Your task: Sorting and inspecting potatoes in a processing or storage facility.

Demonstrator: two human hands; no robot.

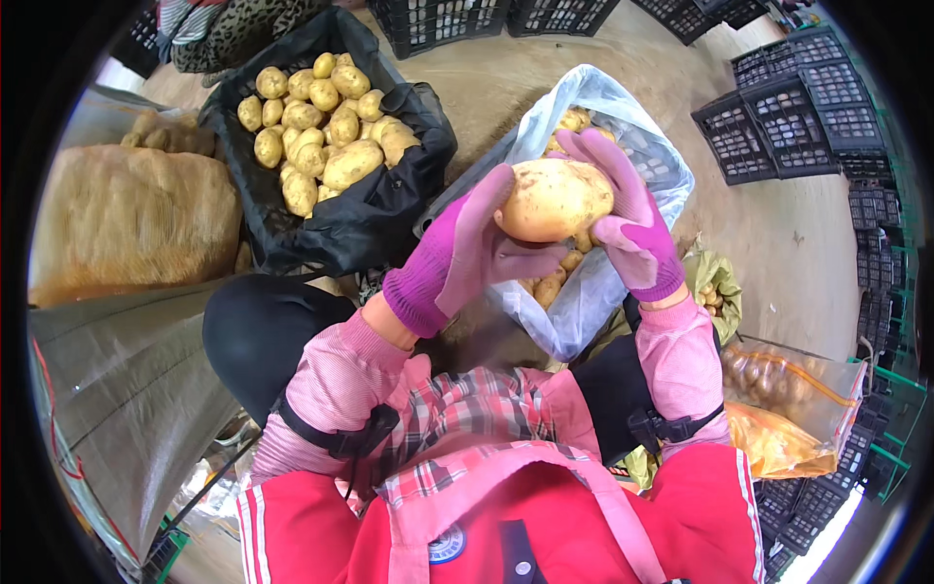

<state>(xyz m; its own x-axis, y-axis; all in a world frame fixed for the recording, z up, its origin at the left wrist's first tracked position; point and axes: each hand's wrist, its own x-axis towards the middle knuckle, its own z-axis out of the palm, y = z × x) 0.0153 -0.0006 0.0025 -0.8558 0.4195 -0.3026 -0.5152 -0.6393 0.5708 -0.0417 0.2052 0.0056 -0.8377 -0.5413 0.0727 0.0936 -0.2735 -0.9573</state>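
Note:
A large pale-yellow potato [558, 201] is held between my two gloved hands, above a crate lined with a translucent plastic bag [660, 164]. My left hand [481, 241], in a pink and purple glove, grips its left end and underside. On its right side, the fingers and thumb of my right hand [631, 212] close around it in a matching glove. More potatoes [547, 290] lie inside the translucent liner, partly hidden by my hands. To the left stands a crate with a black liner [336, 241], heaped with potatoes [306, 117] of mixed sizes.
A full mesh sack [139, 219] stands at the left. Stacked black plastic crates [788, 124] line the right, with others [445, 25] at the top. A green bag [722, 266] and a clear potato bag [781, 376] sit at my right. Another person's patterned trouser leg [237, 36] shows at top left.

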